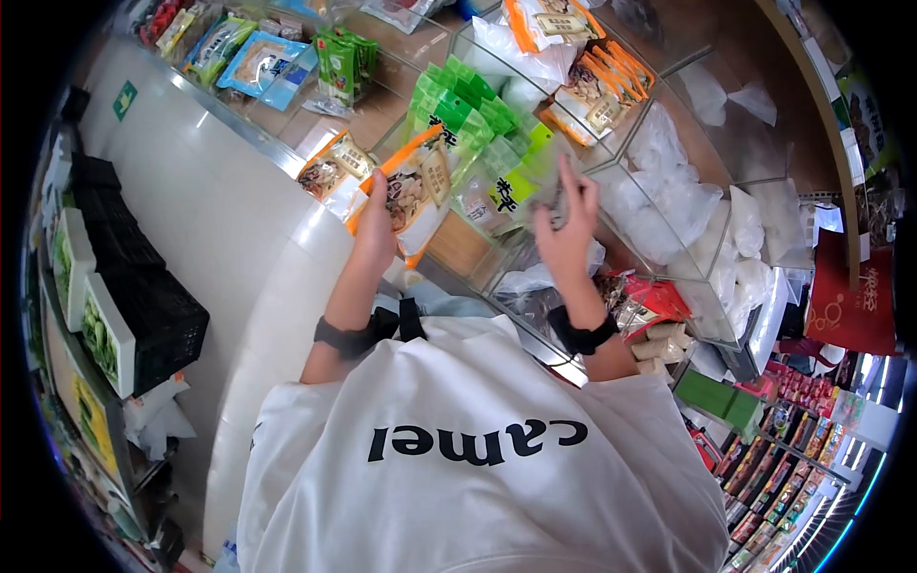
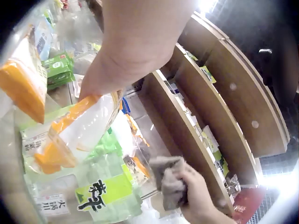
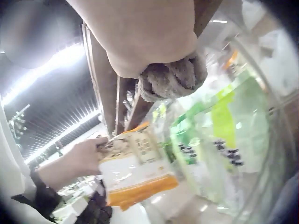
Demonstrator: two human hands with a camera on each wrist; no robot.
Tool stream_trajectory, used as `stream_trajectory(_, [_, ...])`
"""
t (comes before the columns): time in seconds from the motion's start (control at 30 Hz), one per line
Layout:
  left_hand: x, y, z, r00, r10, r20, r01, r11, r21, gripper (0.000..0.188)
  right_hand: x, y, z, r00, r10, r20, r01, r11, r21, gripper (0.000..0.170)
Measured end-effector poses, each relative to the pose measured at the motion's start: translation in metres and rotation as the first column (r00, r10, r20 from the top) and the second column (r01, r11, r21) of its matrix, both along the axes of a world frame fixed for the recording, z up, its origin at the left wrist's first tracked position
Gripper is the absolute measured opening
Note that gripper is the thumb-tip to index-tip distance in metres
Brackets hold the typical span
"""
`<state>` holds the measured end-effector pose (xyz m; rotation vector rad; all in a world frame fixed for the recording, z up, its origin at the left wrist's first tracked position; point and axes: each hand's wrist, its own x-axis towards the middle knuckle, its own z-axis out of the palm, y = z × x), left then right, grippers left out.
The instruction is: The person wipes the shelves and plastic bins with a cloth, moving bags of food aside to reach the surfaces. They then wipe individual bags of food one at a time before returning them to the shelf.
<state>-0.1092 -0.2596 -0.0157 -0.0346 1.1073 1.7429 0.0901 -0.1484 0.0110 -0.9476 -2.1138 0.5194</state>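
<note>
My left hand (image 1: 376, 224) grips an orange-and-white food packet (image 1: 420, 186) by its edge, thumb on the near face. In the right wrist view the same packet (image 3: 138, 165) hangs tilted from the left hand's fingers. My right hand (image 1: 570, 224) holds a bunched grey cloth (image 2: 170, 182), which shows under the palm in the right wrist view and is mostly hidden in the head view. Between the hands lie green clear packets (image 1: 492, 196) in a glass-divided compartment. Another orange-and-white packet (image 1: 336, 172) lies beside the held one, near the shelf's edge.
Glass dividers (image 1: 616, 153) separate the display compartments. More orange packets (image 1: 600, 91) and white bags (image 1: 664, 191) fill those to the right. Blue packets (image 1: 267, 69) lie at the back left. Black crates (image 1: 153, 306) stand across the aisle floor (image 1: 210, 210).
</note>
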Motion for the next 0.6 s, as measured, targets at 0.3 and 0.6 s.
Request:
stream_trajectory(0.3, [0.015,0.009,0.023,0.998,-0.050,-0.031,0.049,0.999,-0.001,0.048,-0.090,-0.055,-0.029,0.946,0.321,-0.038,-0.322,0.947,-0.012,0.057])
stream_trajectory(0.6, [0.004,-0.001,0.013,0.997,-0.042,0.071,0.039,0.998,0.047,0.045,-0.082,0.005,-0.064,0.994,0.035,-0.104,-0.045,0.994,-0.101,0.039])
